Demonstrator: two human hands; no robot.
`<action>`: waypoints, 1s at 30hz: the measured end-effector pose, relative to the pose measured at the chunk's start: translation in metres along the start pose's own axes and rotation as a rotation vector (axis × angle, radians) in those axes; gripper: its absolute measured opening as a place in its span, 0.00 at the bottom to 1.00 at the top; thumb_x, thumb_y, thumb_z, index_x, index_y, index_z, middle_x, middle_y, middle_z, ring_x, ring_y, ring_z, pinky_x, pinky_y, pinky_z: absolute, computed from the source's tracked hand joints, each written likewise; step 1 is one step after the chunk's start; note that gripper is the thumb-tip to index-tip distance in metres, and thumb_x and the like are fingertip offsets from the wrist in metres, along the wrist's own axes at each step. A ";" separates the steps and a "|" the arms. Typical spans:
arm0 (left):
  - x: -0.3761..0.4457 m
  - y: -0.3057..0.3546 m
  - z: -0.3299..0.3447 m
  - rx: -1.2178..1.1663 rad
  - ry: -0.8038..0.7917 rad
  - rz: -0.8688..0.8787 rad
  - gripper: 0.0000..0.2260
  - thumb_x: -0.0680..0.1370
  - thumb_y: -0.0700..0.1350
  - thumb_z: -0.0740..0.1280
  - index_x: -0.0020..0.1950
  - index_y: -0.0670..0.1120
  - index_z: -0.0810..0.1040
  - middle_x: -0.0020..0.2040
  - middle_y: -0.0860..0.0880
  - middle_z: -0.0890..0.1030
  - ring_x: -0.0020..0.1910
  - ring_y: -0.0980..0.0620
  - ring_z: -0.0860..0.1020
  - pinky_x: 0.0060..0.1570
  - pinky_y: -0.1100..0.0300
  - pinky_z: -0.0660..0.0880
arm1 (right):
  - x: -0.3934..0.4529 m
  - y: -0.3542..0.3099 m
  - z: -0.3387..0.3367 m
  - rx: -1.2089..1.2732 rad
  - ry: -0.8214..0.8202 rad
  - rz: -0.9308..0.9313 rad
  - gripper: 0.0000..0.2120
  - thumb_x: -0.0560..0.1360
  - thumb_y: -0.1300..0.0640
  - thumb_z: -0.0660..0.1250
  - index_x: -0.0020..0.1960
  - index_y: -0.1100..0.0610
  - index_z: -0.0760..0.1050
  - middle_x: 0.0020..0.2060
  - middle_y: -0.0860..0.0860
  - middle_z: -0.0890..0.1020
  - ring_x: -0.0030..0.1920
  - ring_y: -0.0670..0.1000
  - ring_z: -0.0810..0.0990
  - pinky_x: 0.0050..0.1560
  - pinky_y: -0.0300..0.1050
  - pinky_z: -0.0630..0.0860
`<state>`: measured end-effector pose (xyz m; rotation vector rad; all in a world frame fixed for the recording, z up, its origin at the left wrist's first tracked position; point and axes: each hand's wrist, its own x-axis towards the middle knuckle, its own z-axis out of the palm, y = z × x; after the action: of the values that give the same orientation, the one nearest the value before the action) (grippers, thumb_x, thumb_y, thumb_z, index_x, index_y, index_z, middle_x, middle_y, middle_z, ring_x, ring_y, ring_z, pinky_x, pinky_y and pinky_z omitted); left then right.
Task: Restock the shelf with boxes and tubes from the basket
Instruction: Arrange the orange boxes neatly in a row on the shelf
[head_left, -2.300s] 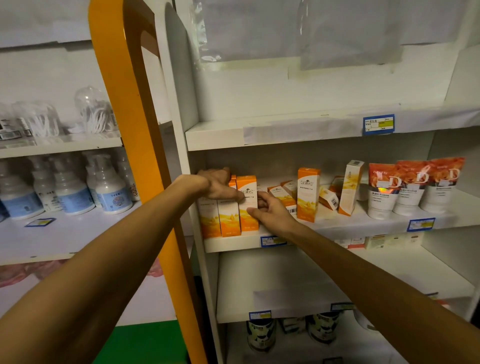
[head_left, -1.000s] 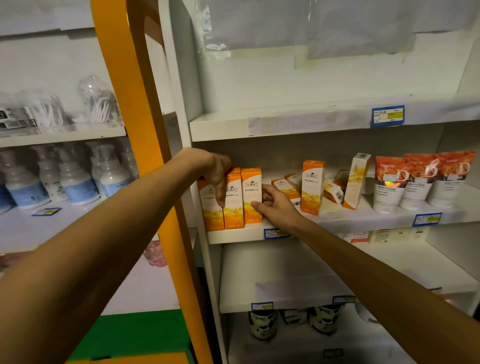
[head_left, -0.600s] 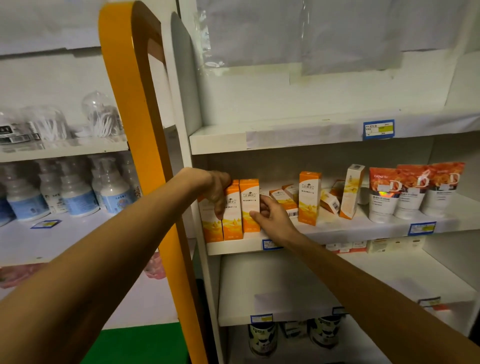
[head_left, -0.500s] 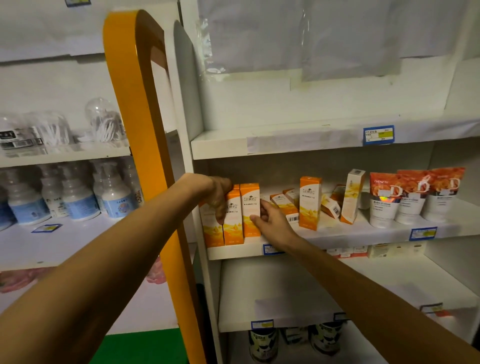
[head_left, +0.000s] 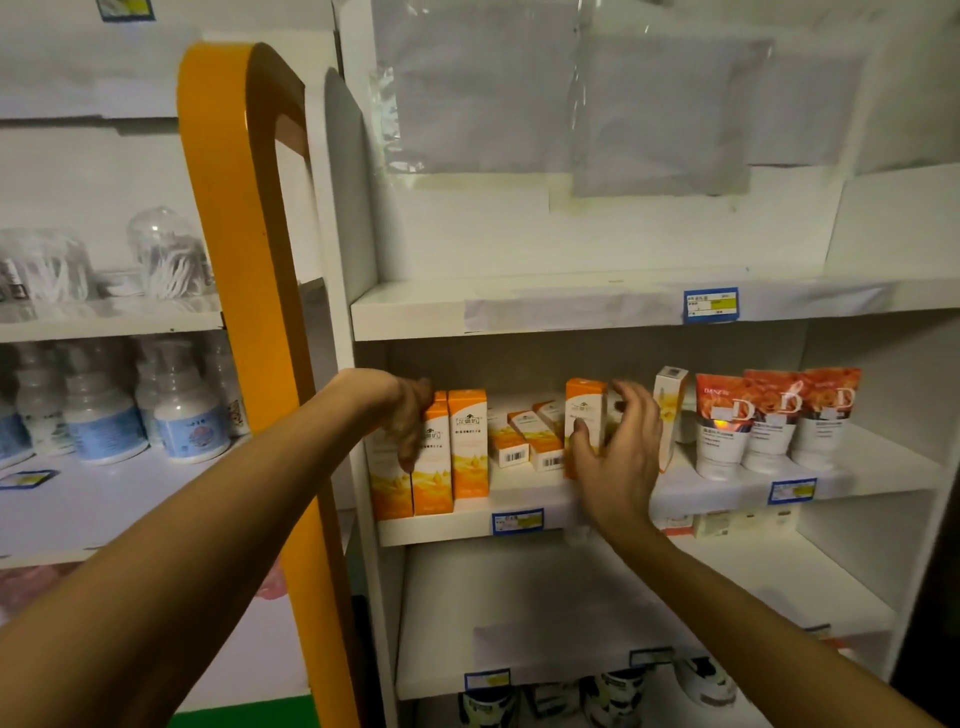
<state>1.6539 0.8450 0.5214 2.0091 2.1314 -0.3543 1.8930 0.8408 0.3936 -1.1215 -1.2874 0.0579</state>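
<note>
Three upright orange boxes (head_left: 467, 447) stand in a row at the left end of the middle shelf (head_left: 727, 488). My left hand (head_left: 402, 410) lies over the top of the leftmost one, fingers hanging down its front. A single upright orange box (head_left: 586, 402) stands farther right. My right hand (head_left: 618, 462) wraps it, thumb on its front and fingers spread behind its right side. Between the two, several small orange boxes (head_left: 535, 441) lie flat. Red-and-white tubes (head_left: 769, 421) stand at the right. No basket is in view.
A tall white-and-yellow box (head_left: 670, 395) stands just right of my right hand. An orange frame (head_left: 244, 260) rises in front of the shelf's left side, with my left arm passing across it. Clear bottles (head_left: 182, 410) fill the left shelving. Dark jars (head_left: 613, 696) sit on the bottom shelf.
My right hand has left the row of three boxes and moved right to the single upright orange box. My left hand has stayed on the row's left end.
</note>
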 end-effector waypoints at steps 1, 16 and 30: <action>0.000 0.000 0.000 0.000 0.000 -0.002 0.49 0.65 0.41 0.81 0.78 0.48 0.55 0.69 0.45 0.71 0.68 0.40 0.72 0.64 0.43 0.75 | 0.006 0.005 0.000 -0.036 -0.040 0.059 0.29 0.75 0.53 0.70 0.73 0.52 0.63 0.71 0.51 0.68 0.71 0.53 0.68 0.69 0.52 0.68; -0.007 -0.001 0.002 -0.029 0.054 0.036 0.53 0.65 0.41 0.81 0.80 0.51 0.50 0.71 0.45 0.70 0.70 0.40 0.70 0.66 0.42 0.73 | 0.011 0.004 0.013 0.252 -0.472 0.253 0.20 0.79 0.55 0.66 0.70 0.49 0.68 0.61 0.47 0.78 0.58 0.46 0.79 0.51 0.41 0.80; -0.009 -0.004 0.021 -0.078 0.307 0.219 0.47 0.60 0.65 0.79 0.72 0.52 0.62 0.67 0.49 0.72 0.63 0.47 0.74 0.64 0.46 0.74 | -0.027 -0.029 0.031 0.396 -0.645 0.198 0.22 0.80 0.55 0.66 0.72 0.52 0.67 0.61 0.46 0.79 0.59 0.45 0.79 0.55 0.42 0.81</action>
<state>1.6498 0.8295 0.5041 2.3465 2.0160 0.0753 1.8435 0.8292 0.3898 -0.9046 -1.6270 0.8446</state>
